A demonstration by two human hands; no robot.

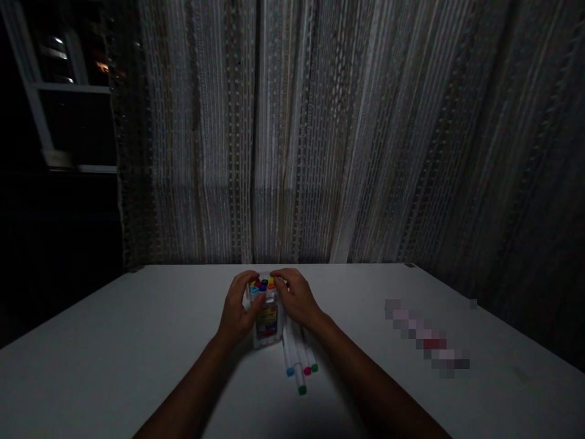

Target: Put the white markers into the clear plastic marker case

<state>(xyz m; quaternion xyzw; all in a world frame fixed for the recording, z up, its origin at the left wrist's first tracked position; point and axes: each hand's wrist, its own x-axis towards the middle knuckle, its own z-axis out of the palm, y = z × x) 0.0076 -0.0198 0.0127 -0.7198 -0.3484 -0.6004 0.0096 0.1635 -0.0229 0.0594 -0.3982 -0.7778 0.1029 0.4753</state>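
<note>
A clear plastic marker case [268,329] stands on the white table, a dark printed label on its front. Colored marker caps [262,285] in yellow, red, black, blue and orange show at its top. My left hand [239,310] is closed round the left side, its thumb across the front near the caps. From the right, my right hand [296,296] grips the upper edge with curled fingers, by the yellow and orange caps. Several loose white markers [299,353] lie beside the case, partly under my right wrist, their blue, pink and green ends toward me.
The white table [137,353] reaches back to a striped curtain [292,134]. A blurred-out, pixelated long item [425,335] lies at the right of the table. A dark window [75,122] is at the far left. The room is dim.
</note>
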